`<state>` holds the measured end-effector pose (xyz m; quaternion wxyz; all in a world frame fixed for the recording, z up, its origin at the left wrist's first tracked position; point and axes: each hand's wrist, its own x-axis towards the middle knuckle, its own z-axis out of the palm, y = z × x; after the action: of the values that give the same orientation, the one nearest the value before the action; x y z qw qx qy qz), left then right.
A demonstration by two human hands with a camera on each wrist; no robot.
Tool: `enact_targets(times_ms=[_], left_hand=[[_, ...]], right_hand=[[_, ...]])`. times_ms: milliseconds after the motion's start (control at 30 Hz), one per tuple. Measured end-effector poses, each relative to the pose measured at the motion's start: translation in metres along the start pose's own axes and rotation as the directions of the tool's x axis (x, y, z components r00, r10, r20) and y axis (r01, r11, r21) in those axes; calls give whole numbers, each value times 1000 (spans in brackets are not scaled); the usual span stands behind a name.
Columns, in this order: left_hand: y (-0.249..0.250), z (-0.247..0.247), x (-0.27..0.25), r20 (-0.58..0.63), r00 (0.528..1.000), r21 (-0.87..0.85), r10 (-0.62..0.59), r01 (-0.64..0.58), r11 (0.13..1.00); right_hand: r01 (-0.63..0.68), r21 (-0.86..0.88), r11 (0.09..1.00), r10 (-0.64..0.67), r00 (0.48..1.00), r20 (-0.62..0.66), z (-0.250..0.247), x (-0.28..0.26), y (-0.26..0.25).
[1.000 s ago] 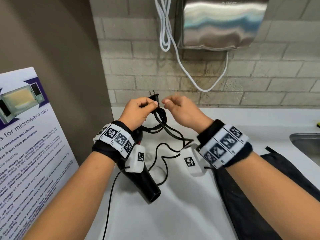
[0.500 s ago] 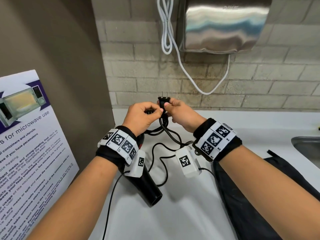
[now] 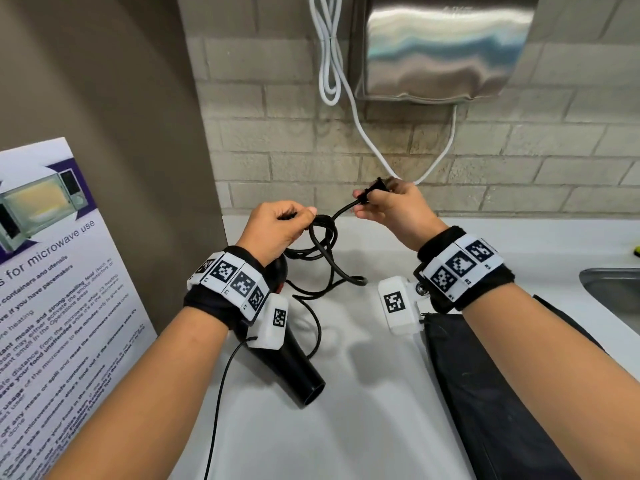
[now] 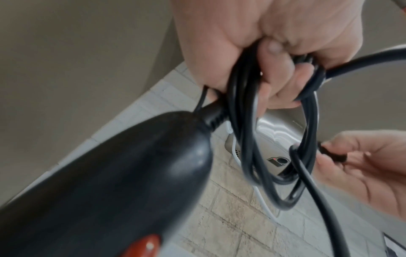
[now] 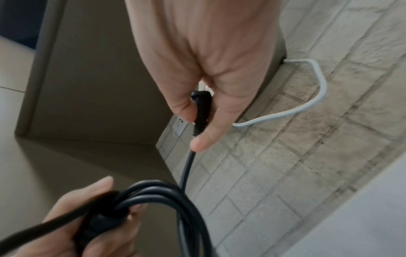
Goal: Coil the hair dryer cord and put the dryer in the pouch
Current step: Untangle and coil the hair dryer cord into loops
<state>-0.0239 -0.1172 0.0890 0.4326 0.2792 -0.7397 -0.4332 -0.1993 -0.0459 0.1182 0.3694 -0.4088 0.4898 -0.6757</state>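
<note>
My left hand [image 3: 282, 223] grips several loops of the black cord [image 3: 325, 251] above the white counter; in the left wrist view its fingers [image 4: 281, 69] curl round the bundle [image 4: 248, 139]. My right hand [image 3: 384, 206] pinches the plug [image 3: 375, 188] between thumb and fingers, up and to the right of the left hand; the plug [image 5: 201, 107] shows in the right wrist view. The black hair dryer [image 3: 294, 368] lies under my left wrist, nozzle toward me. A black pouch [image 3: 491, 393] lies flat on the counter below my right forearm.
A steel wall dispenser [image 3: 440, 46] with a white cable [image 3: 332, 64] hangs on the brick wall. A microwave poster [image 3: 52, 289] leans at the left. A sink edge [image 3: 613, 292] sits at the right. A thin black wire [image 3: 221, 403] runs from my left wrist camera.
My right hand has taken the plug from beside the left hand and pulled it up and to the right, drawing the cord end taut. The left hand keeps holding the loops.
</note>
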Motion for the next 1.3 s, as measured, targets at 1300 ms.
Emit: enact_targets(times_ms=[1300], left_hand=[[-6, -9, 4, -71, 992, -238, -105, 86, 968]], right_hand=[[242, -660, 711, -160, 970, 183, 0, 24, 61]])
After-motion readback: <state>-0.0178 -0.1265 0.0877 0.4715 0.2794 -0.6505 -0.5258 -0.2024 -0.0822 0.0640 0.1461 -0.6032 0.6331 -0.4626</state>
